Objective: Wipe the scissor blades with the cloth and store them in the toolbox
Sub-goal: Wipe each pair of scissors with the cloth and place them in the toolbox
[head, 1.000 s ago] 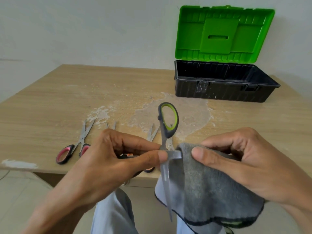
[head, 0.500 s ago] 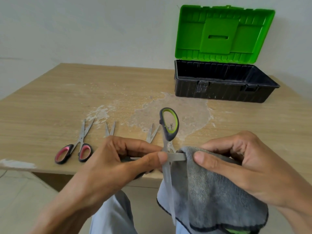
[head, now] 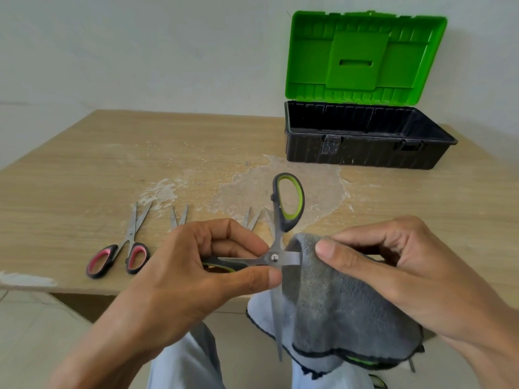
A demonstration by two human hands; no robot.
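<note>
Head view: toolbox, green lid upright, on table.

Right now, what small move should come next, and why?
Probably the right hand should draw the cloth outward along the blade it pinches: the left hand holds the scissors open, and the cloth wraps only that blade's base.

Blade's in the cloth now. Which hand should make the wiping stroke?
Right. The right hand pinches the grey cloth over the horizontal blade of the open green-handled scissors, so it can slide outward. The left hand grips the scissors at the pivot and suits steadying them.
</note>
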